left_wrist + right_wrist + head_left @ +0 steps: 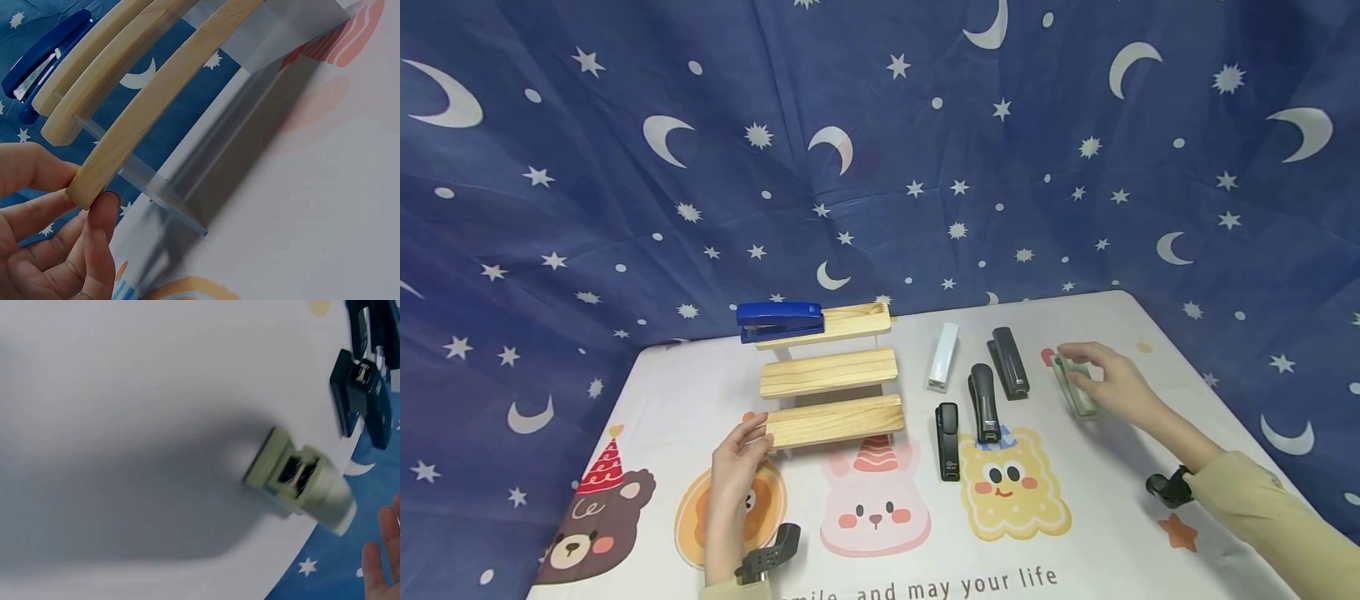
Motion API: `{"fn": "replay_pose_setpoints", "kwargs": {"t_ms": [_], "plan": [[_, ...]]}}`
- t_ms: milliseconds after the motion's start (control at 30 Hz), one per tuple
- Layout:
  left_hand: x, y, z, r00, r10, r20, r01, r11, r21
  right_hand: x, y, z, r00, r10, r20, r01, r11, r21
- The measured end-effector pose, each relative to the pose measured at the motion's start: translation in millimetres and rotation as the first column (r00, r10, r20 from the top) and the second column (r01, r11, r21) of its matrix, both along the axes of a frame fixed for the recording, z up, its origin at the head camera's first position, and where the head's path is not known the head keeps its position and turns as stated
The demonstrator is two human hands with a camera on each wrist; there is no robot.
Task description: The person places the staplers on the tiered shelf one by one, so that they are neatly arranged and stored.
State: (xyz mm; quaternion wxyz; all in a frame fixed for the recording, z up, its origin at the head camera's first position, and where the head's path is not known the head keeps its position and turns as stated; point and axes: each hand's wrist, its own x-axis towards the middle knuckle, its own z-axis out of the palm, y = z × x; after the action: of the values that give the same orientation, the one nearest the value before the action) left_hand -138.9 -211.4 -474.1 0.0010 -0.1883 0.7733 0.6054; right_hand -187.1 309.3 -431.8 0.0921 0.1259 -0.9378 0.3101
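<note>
My left hand [735,467] pinches the left end of the lowest wooden board [835,422] of a three-step stand; in the left wrist view, thumb and fingers [102,215] grip that end. A blue stapler [779,315] lies on the top board [857,321], toward its left. Over on the right, my right hand [1112,387] hovers by a pale green stapler [1084,404], partly covering it from above. The right wrist view has this green stapler [306,481] standing on the table, and the fingers [389,534] at the right edge are extended, apart from it.
Between stand and right hand lie a white stapler [943,358], a dark grey stapler [1011,362], a black stapler [983,404] and a smaller black one [948,442]. The middle board [829,372] bears nothing. A blue patterned curtain [880,167] hangs behind the table.
</note>
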Motion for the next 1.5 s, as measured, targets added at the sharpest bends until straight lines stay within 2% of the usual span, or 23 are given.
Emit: {"fn": "replay_pose_setpoints", "kwargs": {"t_ms": [200, 333, 600, 867, 1133, 1500], "plan": [[0.7, -1.1, 0.3, 1.0, 0.001, 0.0, -0.001, 1.0, -0.003, -1.6, 11.0, -6.0, 0.999, -0.02, -0.046, 0.02, 1.0, 0.005], [0.7, -1.1, 0.6, 1.0, 0.001, 0.004, -0.001, 1.0, -0.006, -2.5, 16.3, -8.5, 0.999, -0.033, -0.041, 0.033, 0.999, 0.003], [-1.3, -0.9, -0.8, 1.0, 0.002, 0.016, -0.002, 1.0, -0.018, -4.6, 20.9, -15.0, 0.997, -0.077, 0.026, 0.077, 0.997, 0.004], [-2.0, -0.9, -0.9, 1.0, 0.003, 0.013, -0.003, 1.0, -0.02, -6.4, 22.0, -25.4, 0.985, -0.125, 0.121, 0.126, 0.992, -0.006], [-1.6, -0.5, -0.9, 1.0, 0.006, 0.01, -0.005, 1.0, -0.015, -6.0, 17.2, -33.0, 0.96, -0.172, 0.221, 0.181, 0.983, -0.022], [-0.2, -0.8, -1.6, 1.0, 0.002, -0.003, -0.002, 1.0, -0.014, -6.2, 11.0, -39.6, 0.934, -0.215, 0.285, 0.232, 0.972, -0.028]]}}
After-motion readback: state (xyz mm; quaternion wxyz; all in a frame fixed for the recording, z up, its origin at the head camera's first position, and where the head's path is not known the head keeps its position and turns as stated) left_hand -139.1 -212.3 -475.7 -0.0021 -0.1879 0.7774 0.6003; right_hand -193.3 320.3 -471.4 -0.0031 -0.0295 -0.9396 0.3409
